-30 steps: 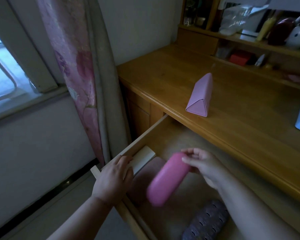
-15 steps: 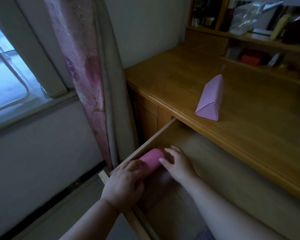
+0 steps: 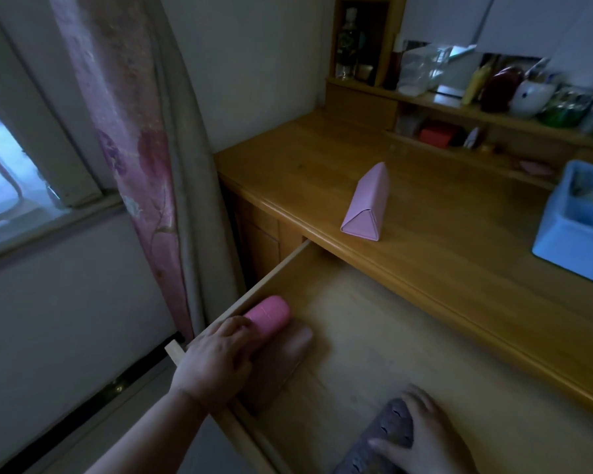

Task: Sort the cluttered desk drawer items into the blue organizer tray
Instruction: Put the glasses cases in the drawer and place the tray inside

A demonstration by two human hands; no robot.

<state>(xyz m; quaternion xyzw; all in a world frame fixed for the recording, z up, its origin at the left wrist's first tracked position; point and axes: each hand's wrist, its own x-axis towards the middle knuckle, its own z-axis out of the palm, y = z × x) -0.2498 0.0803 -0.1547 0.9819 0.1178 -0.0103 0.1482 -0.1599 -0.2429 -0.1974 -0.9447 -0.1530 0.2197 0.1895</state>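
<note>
Both hands are down in the open drawer (image 3: 374, 336). Left hand (image 3: 216, 364) reaches over the drawer's left wall and rests on the near part of a pink rounded case (image 3: 269, 314); its fingers lie across the case, but whether they curl round it cannot be told. That case lies against the left wall, with a brownish rounded case (image 3: 281, 360) just beside it on the drawer floor, partly hidden under the left hand. Right hand (image 3: 425, 439) is at the bottom of the view, thumb and fingers closed over the far end of a grey patterned case (image 3: 377, 443), which lies on the drawer floor well apart from the pink one.

On the wooden desktop (image 3: 442, 213) above the drawer stands 1 pink triangular case (image 3: 368, 203), near the front edge, touching nothing else. Farther right, cut by the frame edge, sits the blue organizer tray (image 3: 562, 248); its compartments hold some small items too dim and blurred to name.

At the back of the desk a wooden shelf unit (image 3: 459, 107) carries a clear plastic container (image 3: 421, 66), a yellow bottle (image 3: 474, 80), a dark red rounded object (image 3: 500, 87) and a white mug (image 3: 531, 97); a red box (image 3: 437, 135) sits in the lower niche. A flowered curtain (image 3: 127, 159) hangs left of the desk, beside a window (image 3: 0, 179).
</note>
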